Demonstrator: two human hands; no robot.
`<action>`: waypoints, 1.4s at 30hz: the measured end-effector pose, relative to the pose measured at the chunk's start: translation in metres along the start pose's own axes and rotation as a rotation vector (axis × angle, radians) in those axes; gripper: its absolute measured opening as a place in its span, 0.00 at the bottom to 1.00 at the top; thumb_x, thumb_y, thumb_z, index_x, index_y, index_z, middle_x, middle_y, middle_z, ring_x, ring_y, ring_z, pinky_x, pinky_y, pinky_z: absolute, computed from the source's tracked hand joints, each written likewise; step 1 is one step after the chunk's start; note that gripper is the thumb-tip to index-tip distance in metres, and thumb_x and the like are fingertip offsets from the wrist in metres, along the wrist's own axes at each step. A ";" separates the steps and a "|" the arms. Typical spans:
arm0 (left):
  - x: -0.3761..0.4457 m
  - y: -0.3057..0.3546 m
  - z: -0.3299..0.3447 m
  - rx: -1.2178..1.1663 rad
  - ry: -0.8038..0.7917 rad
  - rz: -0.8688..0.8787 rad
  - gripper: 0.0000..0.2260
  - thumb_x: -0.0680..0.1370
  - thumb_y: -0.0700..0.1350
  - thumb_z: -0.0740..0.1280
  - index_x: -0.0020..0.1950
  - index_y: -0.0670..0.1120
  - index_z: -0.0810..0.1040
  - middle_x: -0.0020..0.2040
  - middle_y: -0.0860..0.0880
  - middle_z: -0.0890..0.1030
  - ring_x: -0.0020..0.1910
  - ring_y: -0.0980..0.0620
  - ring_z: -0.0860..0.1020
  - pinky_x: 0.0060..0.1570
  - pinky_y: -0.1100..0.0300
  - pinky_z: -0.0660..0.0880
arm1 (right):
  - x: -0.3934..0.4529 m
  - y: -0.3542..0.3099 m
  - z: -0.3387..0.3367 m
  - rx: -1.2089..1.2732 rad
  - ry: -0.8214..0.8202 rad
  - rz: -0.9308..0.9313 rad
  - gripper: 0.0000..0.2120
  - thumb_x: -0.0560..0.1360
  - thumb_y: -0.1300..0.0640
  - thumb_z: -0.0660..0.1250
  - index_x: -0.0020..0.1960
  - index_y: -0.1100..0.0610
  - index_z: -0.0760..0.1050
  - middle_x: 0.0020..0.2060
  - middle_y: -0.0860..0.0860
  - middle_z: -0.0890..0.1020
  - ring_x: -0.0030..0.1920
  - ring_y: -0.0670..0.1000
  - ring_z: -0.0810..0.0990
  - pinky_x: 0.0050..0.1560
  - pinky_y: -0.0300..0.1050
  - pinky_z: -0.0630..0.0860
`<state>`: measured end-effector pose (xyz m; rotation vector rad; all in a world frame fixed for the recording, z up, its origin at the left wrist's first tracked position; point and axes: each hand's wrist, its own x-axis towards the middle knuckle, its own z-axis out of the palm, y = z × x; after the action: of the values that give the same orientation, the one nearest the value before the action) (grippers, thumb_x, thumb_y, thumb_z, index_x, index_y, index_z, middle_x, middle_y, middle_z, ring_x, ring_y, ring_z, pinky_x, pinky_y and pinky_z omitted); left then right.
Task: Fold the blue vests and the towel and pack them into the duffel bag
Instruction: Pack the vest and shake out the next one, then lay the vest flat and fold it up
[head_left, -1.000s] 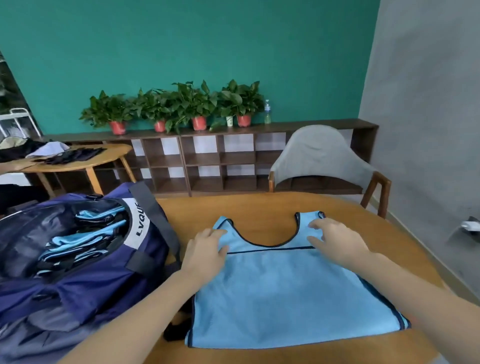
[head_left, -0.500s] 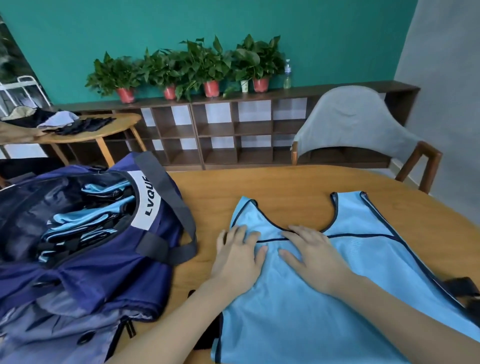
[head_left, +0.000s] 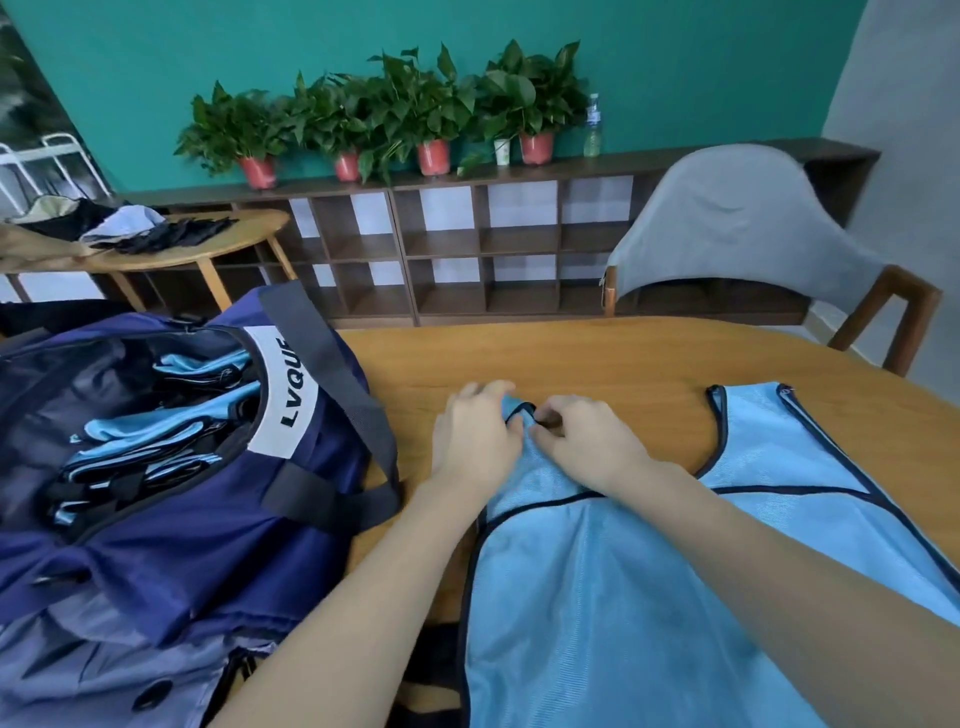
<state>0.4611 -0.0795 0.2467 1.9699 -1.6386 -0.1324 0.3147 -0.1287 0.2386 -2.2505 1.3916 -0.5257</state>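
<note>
A light blue vest (head_left: 613, 587) with dark trim lies flat on the wooden table (head_left: 597, 364), spreading toward the right edge. Both hands meet at its left shoulder strap. My left hand (head_left: 475, 431) pinches the strap's tip and my right hand (head_left: 587, 441) grips the strap just beside it. The navy duffel bag (head_left: 197, 525) stands open on the left, with several folded blue vests (head_left: 140, 441) inside. No towel can be made out.
A grey chair (head_left: 748, 228) stands at the table's far side. Behind it runs a low dark shelf (head_left: 467, 249) topped with potted plants (head_left: 389, 114). A small round table (head_left: 208, 244) with clothes sits at the back left. Grey fabric (head_left: 98, 675) lies under the bag.
Both hands have slid from the vest's chest up to its left shoulder strap and closed on it. The view has shifted, so the vest sits further right.
</note>
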 end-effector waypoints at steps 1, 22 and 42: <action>0.007 -0.002 0.004 -0.018 0.004 -0.018 0.16 0.80 0.49 0.67 0.68 0.54 0.76 0.62 0.50 0.77 0.62 0.47 0.76 0.59 0.49 0.75 | 0.010 -0.002 0.005 0.026 0.003 0.014 0.11 0.78 0.47 0.65 0.56 0.50 0.79 0.53 0.49 0.83 0.54 0.54 0.81 0.55 0.54 0.79; 0.030 -0.029 0.033 -0.372 0.151 -0.088 0.12 0.79 0.45 0.68 0.36 0.44 0.80 0.33 0.53 0.78 0.34 0.56 0.72 0.37 0.64 0.67 | 0.027 0.021 0.037 0.171 0.180 -0.058 0.10 0.80 0.46 0.66 0.58 0.47 0.82 0.45 0.43 0.77 0.42 0.42 0.76 0.50 0.46 0.78; 0.032 -0.016 0.021 -1.323 0.015 -0.539 0.08 0.78 0.39 0.72 0.56 0.44 0.84 0.51 0.42 0.85 0.46 0.47 0.84 0.47 0.54 0.82 | 0.011 0.003 0.021 0.843 0.310 -0.148 0.05 0.76 0.59 0.74 0.47 0.54 0.78 0.36 0.48 0.83 0.35 0.46 0.79 0.36 0.36 0.74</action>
<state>0.4740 -0.1153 0.2304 1.2148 -0.5648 -1.0755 0.3288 -0.1364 0.2207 -1.6115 0.8685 -1.2746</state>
